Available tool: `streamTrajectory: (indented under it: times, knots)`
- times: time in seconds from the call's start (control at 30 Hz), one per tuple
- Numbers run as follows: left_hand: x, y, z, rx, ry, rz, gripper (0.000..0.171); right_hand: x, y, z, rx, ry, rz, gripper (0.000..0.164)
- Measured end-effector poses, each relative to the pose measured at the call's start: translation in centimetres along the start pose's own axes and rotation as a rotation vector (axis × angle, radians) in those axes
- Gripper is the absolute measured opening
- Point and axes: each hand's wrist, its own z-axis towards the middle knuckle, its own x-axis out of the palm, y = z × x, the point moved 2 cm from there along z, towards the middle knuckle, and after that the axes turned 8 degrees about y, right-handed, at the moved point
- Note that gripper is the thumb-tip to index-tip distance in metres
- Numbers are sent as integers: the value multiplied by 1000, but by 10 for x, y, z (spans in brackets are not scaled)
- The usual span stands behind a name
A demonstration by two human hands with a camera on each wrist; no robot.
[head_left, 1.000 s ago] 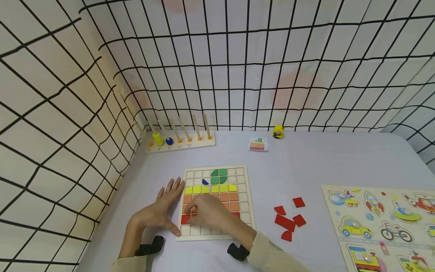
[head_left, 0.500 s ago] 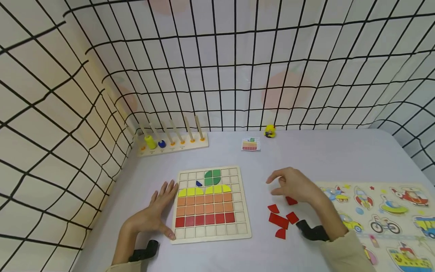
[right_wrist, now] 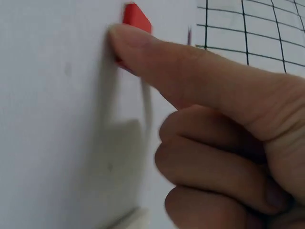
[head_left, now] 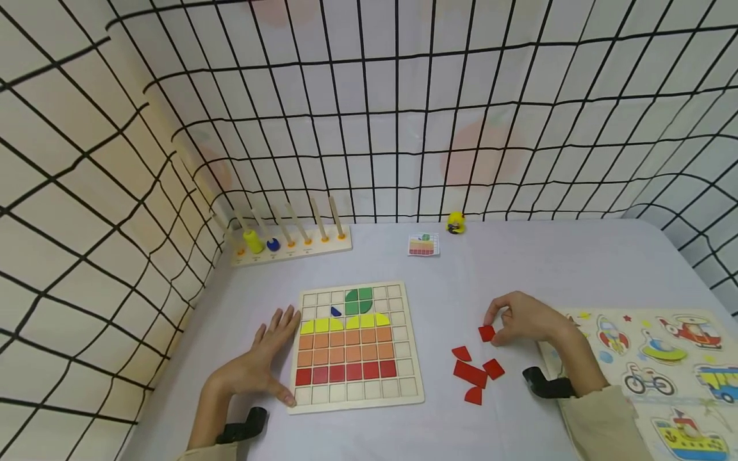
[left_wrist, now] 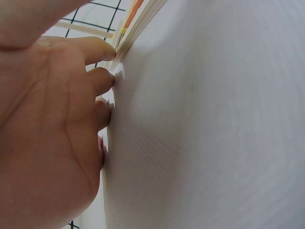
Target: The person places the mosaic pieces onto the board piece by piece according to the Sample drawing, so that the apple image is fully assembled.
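In the head view, a light wooden grid board (head_left: 356, 407) bears green, blue, yellow and orange pieces, with a row of red square tiles (head_left: 346, 372) below them. My left hand (head_left: 254, 365) lies with fingers spread along the board's left side, its thumb at the lower left corner. In the left wrist view, a fingertip touches the board's edge (left_wrist: 143, 26). Off to the right, my right hand (head_left: 524, 319) pinches a loose red square tile (head_left: 487, 333) between thumb and finger. The thumb partly covers that tile (right_wrist: 137, 18) in the right wrist view.
Nearby lie a red rectangle (head_left: 469, 374), another red square (head_left: 493, 369) and two red quarter circles (head_left: 461, 353). A vehicle puzzle board (head_left: 631, 358) sits under the right forearm. Behind are a peg rack (head_left: 300, 246), a picture card (head_left: 423, 244) and a small yellow toy (head_left: 456, 223).
My right hand has left the grid board, moved right to the loose red pieces, and now pinches a square tile. The whole red row is uncovered. My left hand stays beside the board.
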Motion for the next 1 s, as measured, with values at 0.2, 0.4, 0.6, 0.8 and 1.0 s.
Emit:
streamTrajectory:
  times: [0.2, 0.4, 0.6, 0.8, 1.0]
  knots:
    - [0, 2, -2, -13, -5, -11, 155, 5, 7, 9, -13, -45, 17, 27]
    - [0, 2, -4, -13, 1, -13, 154, 8, 11, 9, -17, -104, -35, 24]
    - [0, 0, -1, -7, -1, 1, 154, 11, 22, 10, -43, -145, -89, 23]
    - [0, 1, 0, -15, -4, 6, 155, 20, 27, 17, -61, -142, -65, 25]
    - [0, 0, 0, -17, -4, 2, 154, 21, 31, 15, -55, -105, -55, 25]
